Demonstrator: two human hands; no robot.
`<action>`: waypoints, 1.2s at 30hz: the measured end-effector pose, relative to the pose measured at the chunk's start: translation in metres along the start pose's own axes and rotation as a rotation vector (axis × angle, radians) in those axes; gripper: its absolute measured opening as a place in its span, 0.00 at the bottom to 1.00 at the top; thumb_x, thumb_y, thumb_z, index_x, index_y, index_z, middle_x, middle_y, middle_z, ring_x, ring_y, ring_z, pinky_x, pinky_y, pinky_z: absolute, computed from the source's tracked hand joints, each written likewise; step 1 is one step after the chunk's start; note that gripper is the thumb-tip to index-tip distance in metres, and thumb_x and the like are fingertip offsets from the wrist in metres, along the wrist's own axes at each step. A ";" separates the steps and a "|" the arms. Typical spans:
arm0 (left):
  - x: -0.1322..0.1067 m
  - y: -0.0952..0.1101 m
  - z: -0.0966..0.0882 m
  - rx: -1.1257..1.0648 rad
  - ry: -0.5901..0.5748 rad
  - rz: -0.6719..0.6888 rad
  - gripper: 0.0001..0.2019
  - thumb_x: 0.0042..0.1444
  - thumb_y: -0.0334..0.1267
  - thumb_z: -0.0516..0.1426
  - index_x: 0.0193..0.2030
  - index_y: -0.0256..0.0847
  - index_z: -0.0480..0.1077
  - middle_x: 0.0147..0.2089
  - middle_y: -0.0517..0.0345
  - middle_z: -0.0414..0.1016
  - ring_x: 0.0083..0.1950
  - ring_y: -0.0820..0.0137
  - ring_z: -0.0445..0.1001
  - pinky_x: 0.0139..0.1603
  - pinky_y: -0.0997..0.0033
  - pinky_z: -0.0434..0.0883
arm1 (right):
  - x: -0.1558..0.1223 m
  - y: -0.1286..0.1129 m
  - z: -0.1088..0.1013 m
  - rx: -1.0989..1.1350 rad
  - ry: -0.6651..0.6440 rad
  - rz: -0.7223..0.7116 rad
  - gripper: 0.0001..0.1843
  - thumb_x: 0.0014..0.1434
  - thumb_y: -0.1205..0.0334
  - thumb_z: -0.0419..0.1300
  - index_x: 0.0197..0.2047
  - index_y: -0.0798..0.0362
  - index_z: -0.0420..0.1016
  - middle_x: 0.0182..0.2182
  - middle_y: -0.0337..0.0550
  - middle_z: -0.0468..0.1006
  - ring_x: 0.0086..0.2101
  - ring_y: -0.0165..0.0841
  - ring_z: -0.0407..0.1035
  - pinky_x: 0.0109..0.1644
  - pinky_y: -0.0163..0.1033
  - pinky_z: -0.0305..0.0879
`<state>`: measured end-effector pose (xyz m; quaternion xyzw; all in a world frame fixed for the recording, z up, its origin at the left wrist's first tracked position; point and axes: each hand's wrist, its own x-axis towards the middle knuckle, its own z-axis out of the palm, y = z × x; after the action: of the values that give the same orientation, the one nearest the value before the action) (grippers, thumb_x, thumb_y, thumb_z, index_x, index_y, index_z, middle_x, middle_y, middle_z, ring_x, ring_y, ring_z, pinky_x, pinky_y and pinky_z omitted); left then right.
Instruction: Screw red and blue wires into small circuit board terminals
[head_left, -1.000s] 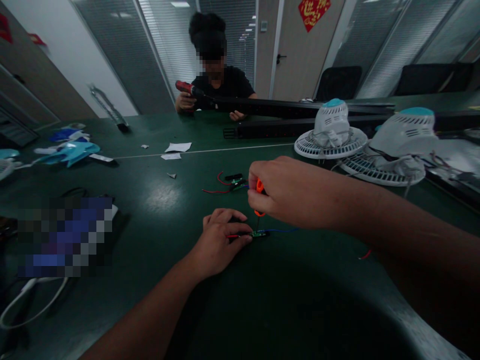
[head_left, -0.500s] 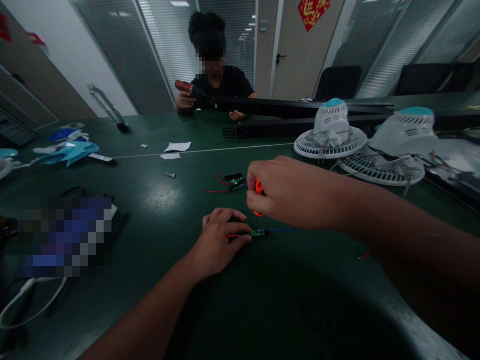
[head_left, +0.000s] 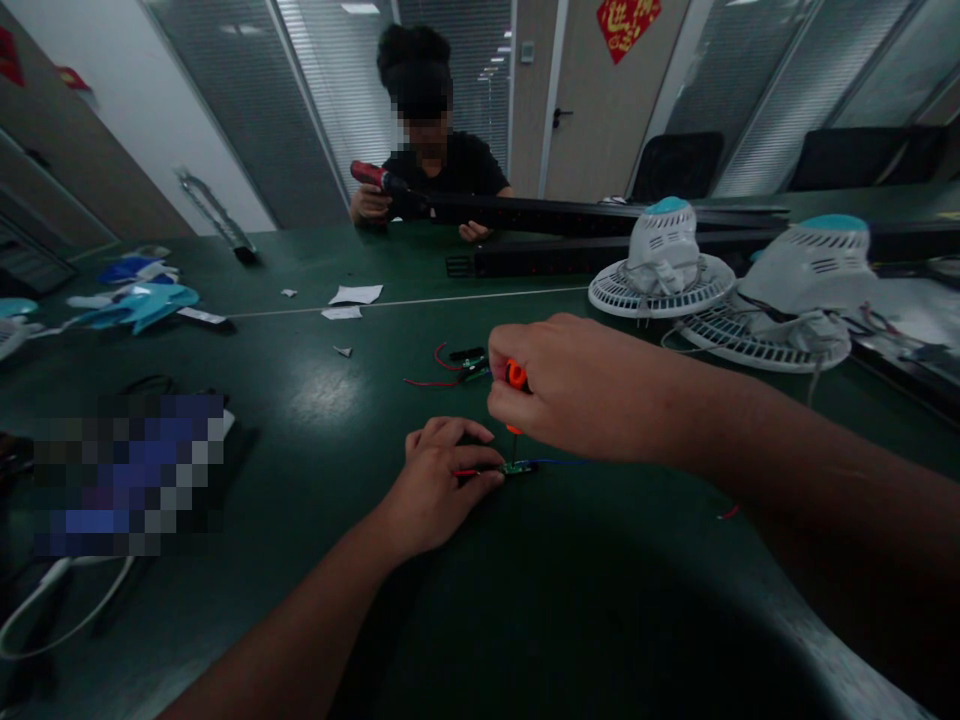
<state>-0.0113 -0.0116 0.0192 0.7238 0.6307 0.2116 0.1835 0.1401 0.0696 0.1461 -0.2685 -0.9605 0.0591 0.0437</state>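
Observation:
My left hand (head_left: 442, 485) pinches the left end of a small green circuit board (head_left: 517, 467) against the table, with a red wire running under its fingers. A blue wire (head_left: 559, 461) leads off the board to the right. In my right hand (head_left: 555, 385) is an orange and black screwdriver (head_left: 516, 376), fist closed around its handle. The thin shaft points straight down, its tip at the board. Just behind, more small boards (head_left: 474, 366) with red wires lie on the green table (head_left: 360, 630), partly hidden by my right hand.
Across the table a person (head_left: 442, 165) holds a red power drill (head_left: 369, 175) at a long black bar (head_left: 540, 213). White fan housings (head_left: 660, 250) stand at the right. Blue gloves (head_left: 142, 303) and paper scraps (head_left: 355, 294) lie left. A blurred device with a white cable (head_left: 105, 590) sits near left.
My right hand has shifted very slightly left and turned a little with the screwdriver. My left hand and the board stay where they were.

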 end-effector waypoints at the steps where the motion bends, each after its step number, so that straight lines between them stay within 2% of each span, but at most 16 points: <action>1: 0.000 0.000 0.000 -0.001 -0.001 -0.004 0.08 0.56 0.38 0.59 0.41 0.51 0.78 0.51 0.57 0.72 0.56 0.56 0.64 0.55 0.48 0.60 | -0.001 -0.001 0.000 0.002 0.007 0.003 0.09 0.57 0.62 0.52 0.33 0.53 0.74 0.24 0.42 0.74 0.23 0.32 0.62 0.24 0.36 0.49; 4: 0.000 0.001 0.000 0.002 0.000 0.001 0.09 0.57 0.38 0.58 0.42 0.52 0.78 0.53 0.57 0.72 0.57 0.55 0.63 0.56 0.46 0.59 | -0.003 -0.004 0.000 0.000 0.019 0.016 0.12 0.60 0.57 0.51 0.32 0.50 0.74 0.23 0.41 0.74 0.23 0.33 0.63 0.24 0.35 0.48; 8: 0.000 0.000 0.000 0.006 -0.004 0.009 0.09 0.57 0.38 0.57 0.42 0.53 0.78 0.53 0.58 0.72 0.57 0.55 0.64 0.56 0.46 0.58 | -0.002 -0.007 -0.001 -0.029 0.041 0.027 0.21 0.64 0.50 0.47 0.29 0.50 0.75 0.21 0.41 0.72 0.21 0.34 0.63 0.23 0.36 0.45; 10: 0.000 0.000 0.000 0.008 -0.002 0.007 0.09 0.57 0.38 0.58 0.43 0.53 0.78 0.53 0.58 0.72 0.57 0.56 0.64 0.56 0.47 0.59 | -0.002 -0.007 0.000 -0.047 0.053 0.032 0.22 0.65 0.52 0.47 0.29 0.51 0.76 0.20 0.42 0.72 0.21 0.34 0.62 0.22 0.37 0.44; 18: 0.000 0.001 0.000 0.005 0.000 0.000 0.09 0.57 0.37 0.58 0.42 0.52 0.77 0.53 0.59 0.72 0.57 0.56 0.64 0.56 0.47 0.59 | 0.001 -0.003 0.005 -0.056 0.048 -0.009 0.14 0.63 0.62 0.50 0.36 0.54 0.76 0.24 0.45 0.76 0.23 0.35 0.66 0.23 0.37 0.45; 26: 0.000 0.001 -0.001 0.006 -0.018 -0.004 0.10 0.57 0.37 0.58 0.44 0.53 0.77 0.55 0.58 0.71 0.58 0.56 0.63 0.56 0.47 0.59 | 0.002 -0.005 0.004 -0.051 0.031 -0.012 0.12 0.60 0.65 0.51 0.36 0.56 0.75 0.26 0.48 0.77 0.25 0.37 0.68 0.24 0.37 0.48; 36: 0.000 0.001 -0.001 0.014 -0.020 0.004 0.08 0.57 0.38 0.58 0.42 0.49 0.77 0.53 0.57 0.72 0.57 0.56 0.64 0.55 0.48 0.59 | 0.004 -0.002 0.005 -0.062 0.034 -0.028 0.12 0.58 0.65 0.52 0.35 0.57 0.76 0.29 0.49 0.79 0.27 0.38 0.69 0.26 0.38 0.51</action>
<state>-0.0112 -0.0116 0.0201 0.7284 0.6287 0.2004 0.1843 0.1347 0.0692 0.1412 -0.2572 -0.9646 0.0243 0.0526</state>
